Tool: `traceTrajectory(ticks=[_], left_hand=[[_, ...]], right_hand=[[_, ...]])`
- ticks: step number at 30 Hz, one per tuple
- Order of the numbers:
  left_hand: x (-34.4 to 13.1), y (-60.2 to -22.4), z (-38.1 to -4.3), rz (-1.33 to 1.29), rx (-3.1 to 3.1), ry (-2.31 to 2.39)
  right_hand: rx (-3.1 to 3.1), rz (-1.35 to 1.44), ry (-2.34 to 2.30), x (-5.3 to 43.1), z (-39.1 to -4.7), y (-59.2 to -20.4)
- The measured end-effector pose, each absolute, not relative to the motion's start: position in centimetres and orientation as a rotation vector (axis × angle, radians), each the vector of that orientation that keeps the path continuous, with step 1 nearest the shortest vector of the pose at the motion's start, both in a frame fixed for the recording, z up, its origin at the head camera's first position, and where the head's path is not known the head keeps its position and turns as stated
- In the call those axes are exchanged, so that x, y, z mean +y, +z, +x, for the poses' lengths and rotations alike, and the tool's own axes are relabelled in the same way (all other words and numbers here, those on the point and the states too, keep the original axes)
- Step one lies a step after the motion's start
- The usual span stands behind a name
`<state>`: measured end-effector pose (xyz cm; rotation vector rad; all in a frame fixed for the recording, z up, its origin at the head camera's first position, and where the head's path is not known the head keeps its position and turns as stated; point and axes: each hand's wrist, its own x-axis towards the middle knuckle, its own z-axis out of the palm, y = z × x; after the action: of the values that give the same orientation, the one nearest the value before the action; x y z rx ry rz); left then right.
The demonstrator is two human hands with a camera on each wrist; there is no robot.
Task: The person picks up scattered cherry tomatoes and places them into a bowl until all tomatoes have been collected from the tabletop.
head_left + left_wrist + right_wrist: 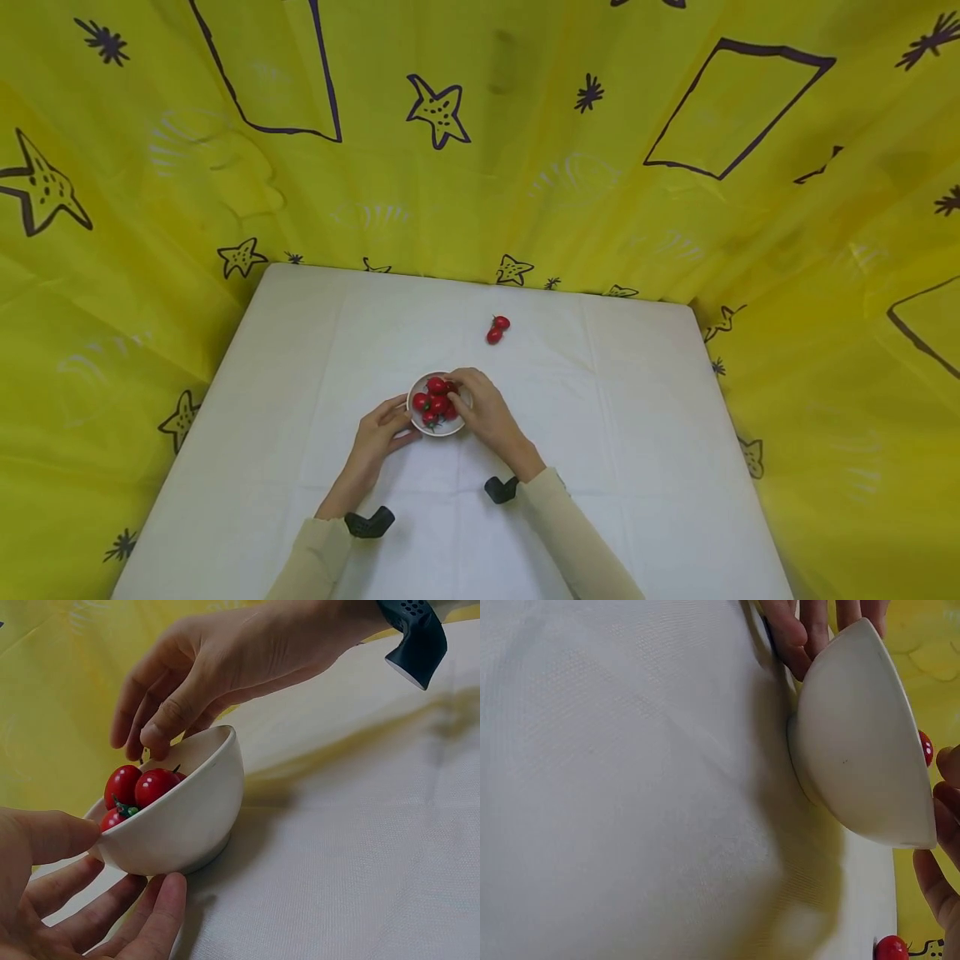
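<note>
A small white bowl [436, 435] with several red cherry tomatoes [437, 405] in it stands on the white-covered table. My left hand [382, 433] grips its left side, thumb at the rim and fingers spread low against the outer wall, as the left wrist view shows. Over the bowl's right side hovers my right hand [486, 412], its fingers bent loosely down over the tomatoes. Between those fingertips the left wrist view shows no tomato, only a thin stem close by. From the right wrist, the bowl's outer wall [855, 742] hides most of the contents.
Two more cherry tomatoes [497, 329] lie together on the white tablecloth [360, 325], beyond the bowl and a little to the right. Yellow curtains [487, 192] with drawn stars hang around the table's back and sides. Dark bands [370, 523] sit at both wrists.
</note>
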<state>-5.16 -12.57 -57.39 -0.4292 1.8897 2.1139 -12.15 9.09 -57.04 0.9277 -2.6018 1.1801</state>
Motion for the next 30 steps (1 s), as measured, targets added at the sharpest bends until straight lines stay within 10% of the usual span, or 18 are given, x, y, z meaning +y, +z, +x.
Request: traceTrajectory(ticks=[30], left_hand=[[-12.4,-57.4,-5.1,-0.461,1.882,2.12]], right_hand=[[-2.549,0.649,1.291,10.9,-16.1,-56.7]])
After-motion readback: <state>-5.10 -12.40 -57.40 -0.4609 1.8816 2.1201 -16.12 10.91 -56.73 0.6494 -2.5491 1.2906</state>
